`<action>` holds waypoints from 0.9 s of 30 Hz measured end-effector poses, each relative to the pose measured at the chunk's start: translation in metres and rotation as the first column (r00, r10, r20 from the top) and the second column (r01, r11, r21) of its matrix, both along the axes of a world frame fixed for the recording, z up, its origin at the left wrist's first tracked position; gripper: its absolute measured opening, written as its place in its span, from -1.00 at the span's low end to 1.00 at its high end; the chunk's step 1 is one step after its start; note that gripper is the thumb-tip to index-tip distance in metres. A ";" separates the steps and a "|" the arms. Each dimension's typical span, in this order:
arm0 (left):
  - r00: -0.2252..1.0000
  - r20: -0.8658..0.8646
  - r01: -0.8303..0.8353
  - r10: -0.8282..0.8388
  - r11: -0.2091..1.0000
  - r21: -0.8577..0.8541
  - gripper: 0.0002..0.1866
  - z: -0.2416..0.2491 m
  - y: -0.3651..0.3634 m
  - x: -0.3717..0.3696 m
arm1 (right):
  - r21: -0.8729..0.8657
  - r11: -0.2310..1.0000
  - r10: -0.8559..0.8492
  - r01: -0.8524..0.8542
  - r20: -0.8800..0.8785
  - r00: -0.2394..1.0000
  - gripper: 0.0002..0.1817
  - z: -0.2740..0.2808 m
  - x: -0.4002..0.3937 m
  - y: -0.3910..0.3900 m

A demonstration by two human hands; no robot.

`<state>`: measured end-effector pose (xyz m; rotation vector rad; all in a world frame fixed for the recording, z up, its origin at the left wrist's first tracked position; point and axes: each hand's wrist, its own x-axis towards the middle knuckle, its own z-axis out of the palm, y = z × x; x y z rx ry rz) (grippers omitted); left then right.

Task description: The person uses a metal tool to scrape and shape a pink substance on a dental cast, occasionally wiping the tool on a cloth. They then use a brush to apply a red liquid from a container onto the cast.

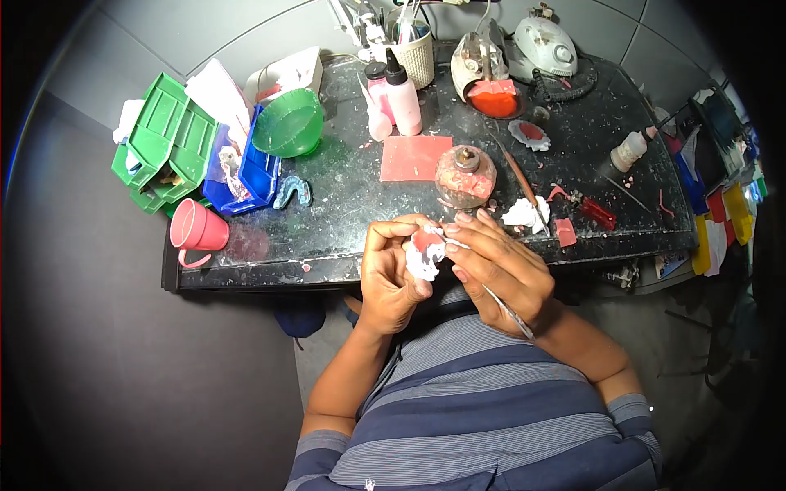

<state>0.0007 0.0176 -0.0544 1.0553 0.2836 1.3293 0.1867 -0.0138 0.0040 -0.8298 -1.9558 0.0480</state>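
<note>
Several green bins (168, 123) stand at the left end of the dark, speckled counter (344, 176). Near them is a pink mug (199, 225); then come a blue bin (262, 186) with white scraps inside, a green bowl (288, 123) and a small blue mould (293, 193). The left hand (390, 278) has its thumb and fingers closed on a white and pink piece (424, 260), between the two hands near the counter's front edge. Behind are two bottles (404, 110) and a flat pink sheet (416, 158), with a round glass jar (465, 182) just beside it. The right hand (503, 274) pinches a thin metal tool (512, 313), its tip by the piece; whether they touch, I cannot tell. Farther right lie a brown-handled knife (517, 170), its end over a white lump (524, 215), a red lighter (598, 213) and a small white bottle (628, 154), tilted.
</note>
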 end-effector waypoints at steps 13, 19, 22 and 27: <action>1.000 0.010 -0.001 0.001 1.000 -0.003 -0.21 0.000 -0.001 0.000 | 0.025 0.999 0.026 -0.027 0.033 0.999 -0.71 -0.012 -0.002 0.003; 0.997 -0.043 -0.062 0.062 0.998 -0.018 -0.23 0.002 -0.003 0.001 | 0.029 0.999 0.023 -0.024 0.037 0.999 -0.71 -0.010 -0.003 0.004; 1.000 0.009 -0.004 0.004 1.000 -0.012 -0.21 -0.001 -0.001 -0.001 | 0.031 0.999 0.023 -0.024 0.033 0.999 -0.71 -0.010 -0.002 0.004; 1.000 0.000 -0.006 0.006 1.000 -0.008 -0.21 0.000 -0.001 -0.001 | 0.033 0.999 0.024 -0.026 0.039 0.999 -0.70 -0.010 -0.002 0.004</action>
